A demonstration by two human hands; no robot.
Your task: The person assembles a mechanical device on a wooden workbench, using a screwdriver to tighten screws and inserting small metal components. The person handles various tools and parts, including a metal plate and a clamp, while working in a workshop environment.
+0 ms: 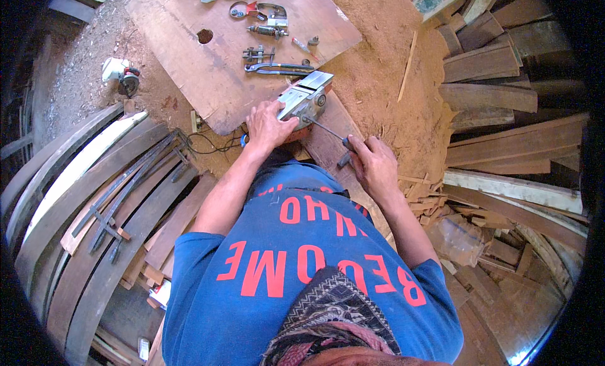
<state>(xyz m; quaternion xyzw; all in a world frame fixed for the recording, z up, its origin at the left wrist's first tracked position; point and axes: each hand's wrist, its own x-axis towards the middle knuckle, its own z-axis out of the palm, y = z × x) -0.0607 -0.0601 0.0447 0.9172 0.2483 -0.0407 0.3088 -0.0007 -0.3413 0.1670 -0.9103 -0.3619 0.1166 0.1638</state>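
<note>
An electric hand planer (307,93) lies tipped over in front of me, its bright metal sole facing up. My left hand (270,125) presses on the planer's near left end, fingers spread over its body. In my right hand (376,168) is a screwdriver (328,128), its shaft slanting up and left. The tip meets the planer's side near a round dark knob, but the exact contact point is too small to make out. A short dark piece (343,160), of unclear kind, shows just below the screwdriver's handle by my right fingers.
A plywood board (183,69) with a round hole holds long-handled pincers (280,69), a small clamp (257,53) and several other tools. Curved planks (94,259) are stacked at left, with bar clamps (120,202) on them. Timber offcuts (491,98) pile up at right beside sawdust (378,69).
</note>
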